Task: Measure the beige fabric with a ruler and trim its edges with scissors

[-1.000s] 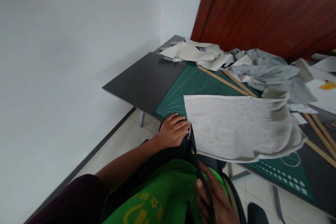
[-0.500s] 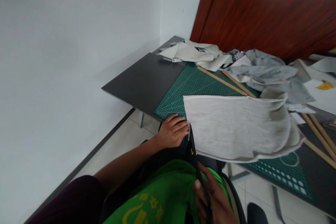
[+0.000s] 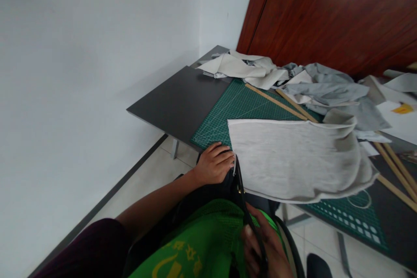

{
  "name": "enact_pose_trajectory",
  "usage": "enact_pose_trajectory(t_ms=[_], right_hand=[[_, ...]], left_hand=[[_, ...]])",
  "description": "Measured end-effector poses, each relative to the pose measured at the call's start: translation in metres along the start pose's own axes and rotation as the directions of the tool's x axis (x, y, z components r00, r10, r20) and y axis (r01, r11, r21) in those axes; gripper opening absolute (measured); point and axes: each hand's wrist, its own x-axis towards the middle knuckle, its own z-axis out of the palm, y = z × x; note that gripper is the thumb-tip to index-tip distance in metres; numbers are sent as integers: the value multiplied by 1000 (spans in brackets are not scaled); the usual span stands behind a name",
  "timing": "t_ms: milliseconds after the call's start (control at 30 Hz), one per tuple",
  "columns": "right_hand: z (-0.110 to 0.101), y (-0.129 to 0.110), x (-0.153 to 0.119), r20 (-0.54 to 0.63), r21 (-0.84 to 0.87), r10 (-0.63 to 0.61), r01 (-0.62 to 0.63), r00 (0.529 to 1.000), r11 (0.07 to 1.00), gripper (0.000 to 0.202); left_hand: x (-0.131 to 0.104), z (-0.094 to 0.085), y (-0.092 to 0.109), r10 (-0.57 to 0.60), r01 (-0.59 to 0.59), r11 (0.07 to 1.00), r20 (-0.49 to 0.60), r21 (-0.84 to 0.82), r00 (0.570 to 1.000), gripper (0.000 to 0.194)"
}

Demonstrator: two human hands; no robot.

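Off-white fabric (image 3: 286, 156) lies spread on the table, its near left corner at the table's front edge. My left hand (image 3: 215, 163) is closed at that corner, fingertips gripping the fabric edge; the thumb is hidden. A thin, pale strip hangs beside those fingertips. Black scissors (image 3: 241, 189) with a brass-coloured pivot point away from me, blades along the fabric's left edge, right by my left fingertips. Low in front of my body, my right hand (image 3: 269, 243) is wrapped round their handles, partly cut off by the picture's bottom.
Under the fabric is a green cutting mat (image 3: 213, 126) on a dark grey table (image 3: 169, 100). Wooden strips (image 3: 276, 102) lie behind the fabric, others to the right (image 3: 395, 163). Crumpled cloth (image 3: 325, 82) is heaped along the back, before a reddish-brown wooden panel (image 3: 325, 13).
The scissor handles have shifted slightly right and spread a little in my right hand. My left hand and the fabric have stayed in place.
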Motion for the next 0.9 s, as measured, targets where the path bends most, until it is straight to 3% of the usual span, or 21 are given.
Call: enact_pose_trajectory(t_ms=[133,367,667,900], right_hand=[[-4,-3,4,39,47,-19,17,999,999,82],[3,-17,14,79,-21,-80,82,994,996,74],[4,-14,29,116,-61,-97,104,988,993,88],[6,-13,28,122,-61,-111,119,986,991,85]], left_hand=[[-1,1,0,6,-6,1000,15,14,1000,23],[-2,1,-1,7,-6,1000,33,-14,999,24],[0,0,0,23,-24,999,-12,-35,1000,23],[3,-2,0,32,-34,998,-45,-56,998,21]])
